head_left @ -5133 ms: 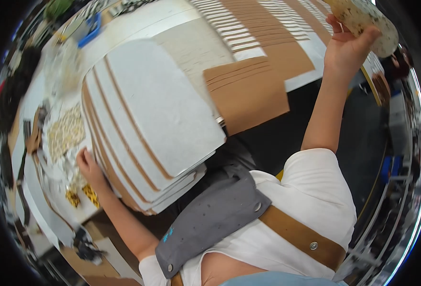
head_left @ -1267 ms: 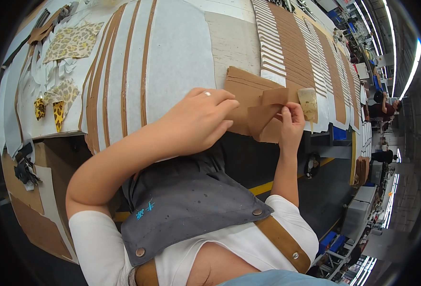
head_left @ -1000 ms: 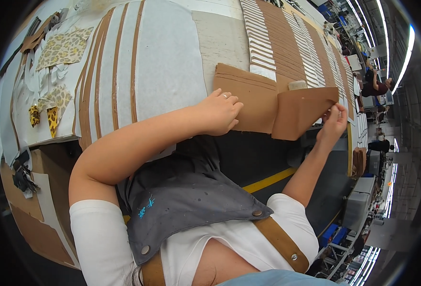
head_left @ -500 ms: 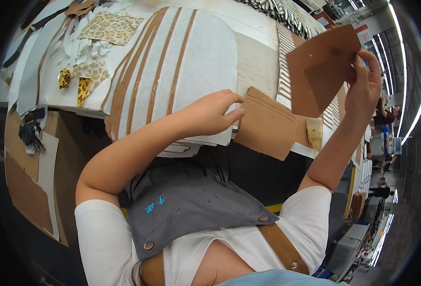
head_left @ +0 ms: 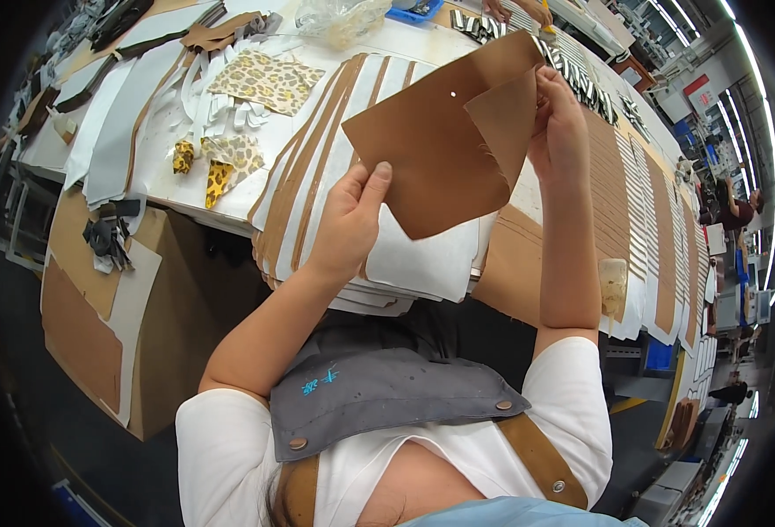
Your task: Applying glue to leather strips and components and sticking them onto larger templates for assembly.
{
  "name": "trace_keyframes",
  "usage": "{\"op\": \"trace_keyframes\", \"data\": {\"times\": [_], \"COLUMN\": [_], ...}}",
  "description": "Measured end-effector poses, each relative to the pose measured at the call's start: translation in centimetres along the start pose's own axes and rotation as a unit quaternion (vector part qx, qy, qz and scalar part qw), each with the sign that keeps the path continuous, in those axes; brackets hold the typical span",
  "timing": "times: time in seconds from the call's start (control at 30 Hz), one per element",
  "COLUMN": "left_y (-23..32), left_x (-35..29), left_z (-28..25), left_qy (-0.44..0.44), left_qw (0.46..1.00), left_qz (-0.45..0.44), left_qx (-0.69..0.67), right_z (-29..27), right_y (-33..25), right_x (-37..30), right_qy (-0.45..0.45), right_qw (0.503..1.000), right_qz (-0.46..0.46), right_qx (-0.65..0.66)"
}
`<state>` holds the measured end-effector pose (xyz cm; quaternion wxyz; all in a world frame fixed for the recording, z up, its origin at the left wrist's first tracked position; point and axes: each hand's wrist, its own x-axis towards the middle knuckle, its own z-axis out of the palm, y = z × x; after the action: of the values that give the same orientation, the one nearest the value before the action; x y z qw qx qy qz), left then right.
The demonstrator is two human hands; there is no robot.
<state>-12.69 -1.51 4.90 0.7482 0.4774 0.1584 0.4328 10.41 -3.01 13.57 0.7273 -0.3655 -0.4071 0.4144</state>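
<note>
Raised above the table is a brown leather piece [head_left: 431, 149] with a small hole and a rough-edged, folded or overlapping part on its right. My left hand [head_left: 354, 211] pinches its lower left edge, thumb on top. At the upper right corner, my right hand [head_left: 558, 123] grips the leather with bent fingers. Beneath lies a stack of white sheets with brown strips [head_left: 431, 268], partly covered by the leather and my left hand. A larger brown sheet [head_left: 506, 272] lies at the table's near edge, partly behind my right forearm.
Leopard-print scraps [head_left: 264, 83] and white strips lie to the left. A cardboard box [head_left: 172, 307] stands below them. On the right are a yellowish block [head_left: 614, 285] and striped rows of pieces [head_left: 638, 202]. A clear plastic bag [head_left: 339, 19] and another person's hand [head_left: 497, 10] are at the far side.
The leather piece has moved left, carried by my right hand. My left hand has risen and taken hold of its left edge. The whole view has shifted.
</note>
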Motion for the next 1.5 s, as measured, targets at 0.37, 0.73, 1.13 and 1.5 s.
{"op": "trace_keyframes", "data": {"times": [0.37, 0.73, 1.13, 1.5], "left_y": [4.8, 7.8, -1.4, -4.9], "left_x": [4.2, 4.5, -3.1, -3.5], "left_z": [0.1, 0.6, 2.3, 4.1], "left_qy": [0.009, 0.016, -0.111, -0.138], "left_qw": [0.848, 0.811, 0.812, 0.956], "left_qz": [0.207, 0.287, 0.321, -0.202], "left_qx": [0.488, 0.51, 0.476, 0.162], "right_z": [-1.9, -0.1, -6.0, -8.9], "right_y": [9.3, 6.8, -3.0, 5.4], "right_x": [-4.2, -7.2, -10.8, 3.2], "right_qy": [0.196, 0.169, 0.198, -0.058], "right_qw": [0.927, 0.952, 0.932, 0.853], "right_qz": [0.279, 0.244, -0.111, -0.01], "right_qx": [0.158, 0.07, -0.283, -0.519]}}
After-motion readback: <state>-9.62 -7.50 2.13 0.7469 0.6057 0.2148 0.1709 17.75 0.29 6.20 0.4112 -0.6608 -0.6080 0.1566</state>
